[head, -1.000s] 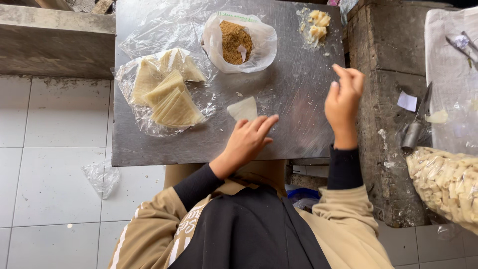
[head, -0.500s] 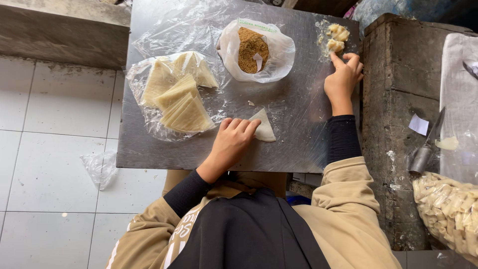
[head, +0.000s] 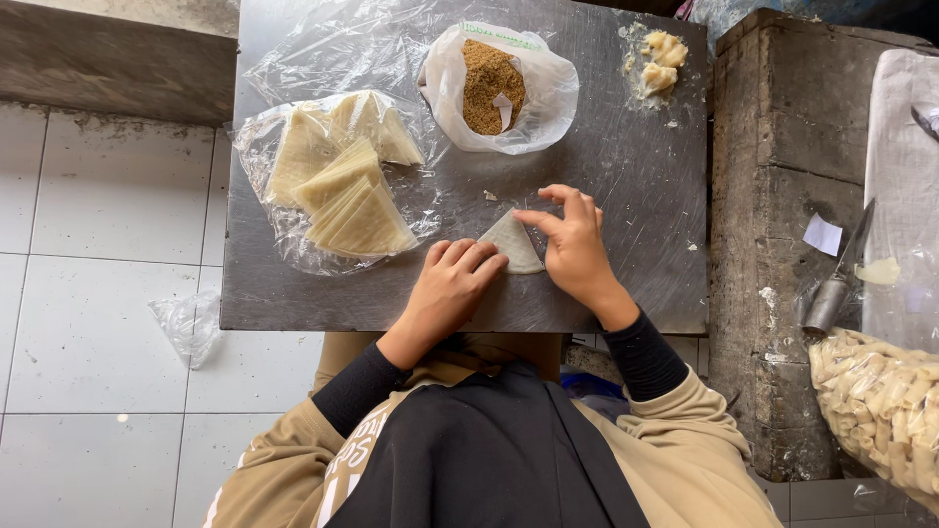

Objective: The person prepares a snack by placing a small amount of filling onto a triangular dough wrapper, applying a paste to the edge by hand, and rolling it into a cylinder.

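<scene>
A small pale triangular dough wrapper [head: 513, 242] lies on the grey metal tabletop [head: 626, 176]. My left hand [head: 452, 284] rests flat with its fingertips on the wrapper's left edge. My right hand [head: 572, 244] touches the wrapper's right side, thumb and forefinger pinching at its top corner. A stack of triangular wrappers [head: 342, 186] lies on clear plastic to the left. A white bag of brown crumbly filling [head: 491, 86] sits behind, and a lump of pale paste [head: 660, 59] lies at the far right corner.
A stone block [head: 782, 196] stands right of the table, with a metal tool [head: 831, 293] and a bag of pale rolled pieces [head: 880, 401] beside it. A crumpled plastic bag [head: 186, 323] lies on the white tiled floor at left.
My right hand came back from the paste lump at the far corner to the wrapper. The left hand stayed on the wrapper, which is now folded into a triangle.
</scene>
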